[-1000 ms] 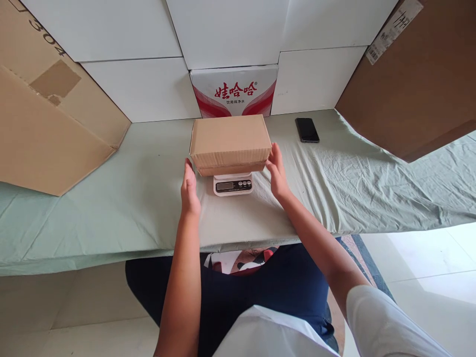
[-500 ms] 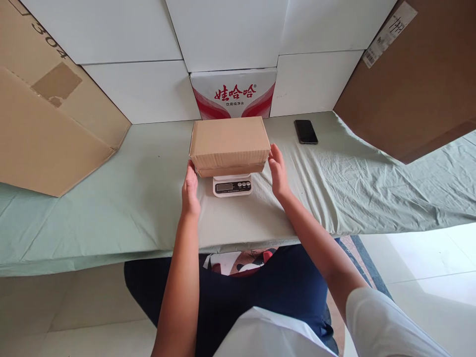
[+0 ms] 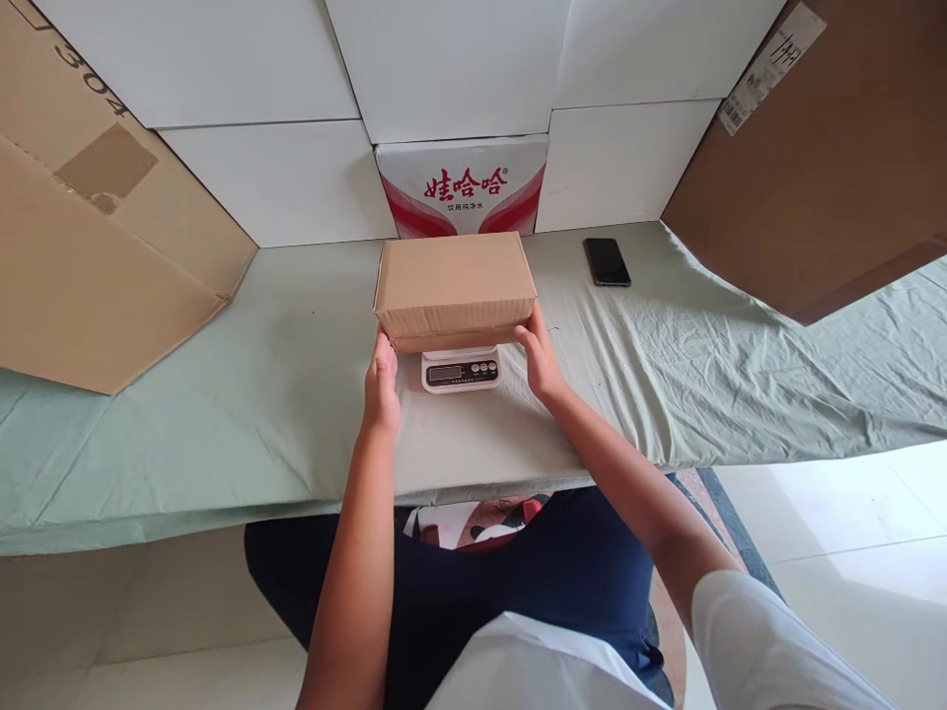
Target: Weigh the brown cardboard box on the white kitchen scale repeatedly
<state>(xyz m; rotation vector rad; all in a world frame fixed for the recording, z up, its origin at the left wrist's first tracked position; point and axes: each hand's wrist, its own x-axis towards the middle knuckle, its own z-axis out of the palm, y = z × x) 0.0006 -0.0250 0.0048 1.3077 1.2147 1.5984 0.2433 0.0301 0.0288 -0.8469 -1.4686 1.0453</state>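
Observation:
A closed brown cardboard box (image 3: 455, 276) sits over a small white digital kitchen scale (image 3: 461, 373). Only the scale's front panel, with its blank-looking display and several round buttons, shows below the box; its platform is hidden. At the box's lower left corner is my left hand (image 3: 382, 383), its thumb upright near the front edge and its fingers partly hidden along the side. My right hand (image 3: 542, 353) grips the lower right corner, with the thumb against the front face and the other fingers along the right side.
A black phone (image 3: 607, 262) lies to the right on the green cloth (image 3: 311, 394). Large cardboard panels stand at left (image 3: 110, 247) and right (image 3: 821, 177). White boxes (image 3: 451, 69) and a red-and-white printed carton (image 3: 463, 187) form a wall behind.
My right hand has shifted left and closed on the box's lower right corner, its thumb now on the front face. The box, scale and left hand have barely moved.

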